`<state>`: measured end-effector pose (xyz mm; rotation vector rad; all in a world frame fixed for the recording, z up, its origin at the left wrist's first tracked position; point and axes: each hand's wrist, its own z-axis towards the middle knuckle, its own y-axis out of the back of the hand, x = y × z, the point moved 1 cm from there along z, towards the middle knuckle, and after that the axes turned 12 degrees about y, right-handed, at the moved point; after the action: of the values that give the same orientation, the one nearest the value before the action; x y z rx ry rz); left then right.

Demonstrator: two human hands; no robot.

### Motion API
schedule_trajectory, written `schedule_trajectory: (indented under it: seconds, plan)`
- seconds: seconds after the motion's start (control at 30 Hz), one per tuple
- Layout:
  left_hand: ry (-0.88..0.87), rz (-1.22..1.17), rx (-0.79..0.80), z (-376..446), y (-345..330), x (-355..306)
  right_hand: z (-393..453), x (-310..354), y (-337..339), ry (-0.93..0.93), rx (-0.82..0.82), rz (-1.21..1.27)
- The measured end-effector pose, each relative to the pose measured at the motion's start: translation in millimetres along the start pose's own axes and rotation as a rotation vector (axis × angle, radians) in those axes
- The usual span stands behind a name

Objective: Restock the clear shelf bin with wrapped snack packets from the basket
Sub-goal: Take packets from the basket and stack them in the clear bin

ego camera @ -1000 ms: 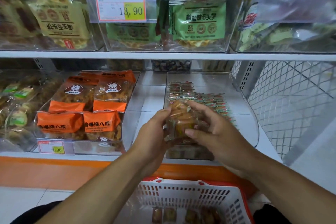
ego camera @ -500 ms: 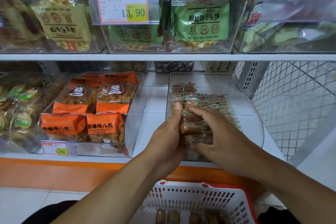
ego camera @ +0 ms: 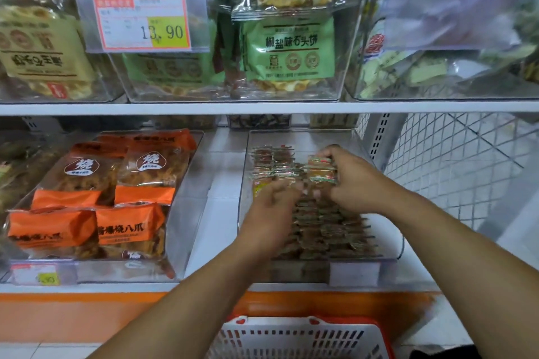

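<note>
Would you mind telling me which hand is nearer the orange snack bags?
Left. The left hand is inside the clear plastic shelf bin, nearer the orange snack bags; the right hand is farther right.

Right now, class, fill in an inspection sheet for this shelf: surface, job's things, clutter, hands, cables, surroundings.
Surface: white lower shelf, bare strip between bins.
Job's things: clear bin holds rows of wrapped packets; basket below.
Clutter: nothing seen.
Hands: left hand blurred over packets; right hand grips a small stack.
Cables: nothing seen.
Surroundings: orange bags left, price tag above, wire mesh right.
</note>
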<state>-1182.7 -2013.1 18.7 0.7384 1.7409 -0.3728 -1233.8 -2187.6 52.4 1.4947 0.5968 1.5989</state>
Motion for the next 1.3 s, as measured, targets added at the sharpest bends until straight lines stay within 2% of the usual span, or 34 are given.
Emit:
schedule_trajectory:
  seconds: [0.1,0.13,0.23,0.47,0.6,0.73,0.9,0.97,1.13,1.3]
  plan:
    - [-0.212,0.517,-0.05,18,-2,7,33,-32,-18,-0.137,0.028,-0.127]
    - [-0.231,0.658,-0.045,24,-2,11,43,-39,-24,-0.165,0.036,-0.13]
    - [-0.222,0.853,-0.098,36,-2,21,67,-51,-31,-0.221,0.036,-0.107]
    - [-0.176,0.879,-0.123,44,0,34,92,-52,-43,-0.25,0.122,-0.084]
    - [-0.176,0.908,-0.146,43,-2,38,89,-53,-51,-0.291,-0.072,-0.025]
    - [-0.175,0.926,-0.156,43,-3,41,87,-52,-55,-0.277,-0.168,0.109]
    - [-0.184,0.905,-0.19,44,-5,42,85,-49,-60,-0.252,-0.145,0.097]
    - [-0.18,0.911,-0.202,44,-6,43,87,-50,-59,-0.217,-0.142,0.067]
    - [-0.174,0.939,-0.2,43,-7,43,83,-52,-67,-0.122,-0.043,-0.254]
    - [-0.167,0.944,-0.198,43,-8,43,81,-49,-75,-0.117,-0.059,-0.262]
